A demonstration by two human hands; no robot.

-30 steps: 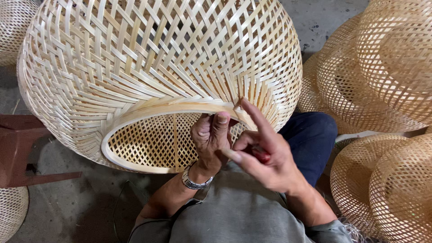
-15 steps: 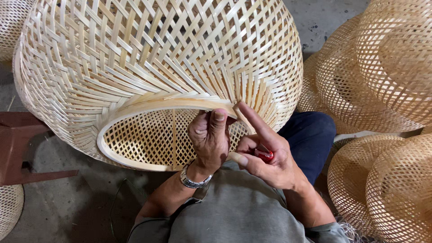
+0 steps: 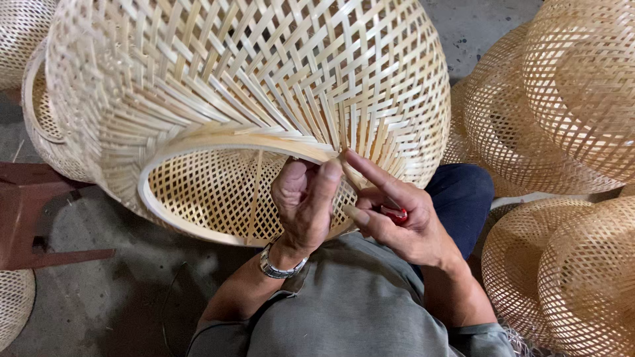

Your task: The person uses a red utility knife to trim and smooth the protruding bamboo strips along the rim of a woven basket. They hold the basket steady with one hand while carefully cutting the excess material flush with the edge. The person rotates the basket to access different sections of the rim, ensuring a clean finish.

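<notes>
At the woven bamboo shade's rim, the left hand pinches a strip; the right hand clasps a red tool.

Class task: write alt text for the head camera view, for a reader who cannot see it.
Two hands work at the rim of a large woven bamboo shade: the left hand pinches a strip, the right hand holds a small red tool. More woven shades lie stacked alongside.

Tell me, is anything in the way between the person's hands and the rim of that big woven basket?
Nothing visible is. The left hand already grips the rim of the woven bamboo basket. The right hand, with a small red tool in its palm, points its forefinger at the strips beside the rim.
</notes>
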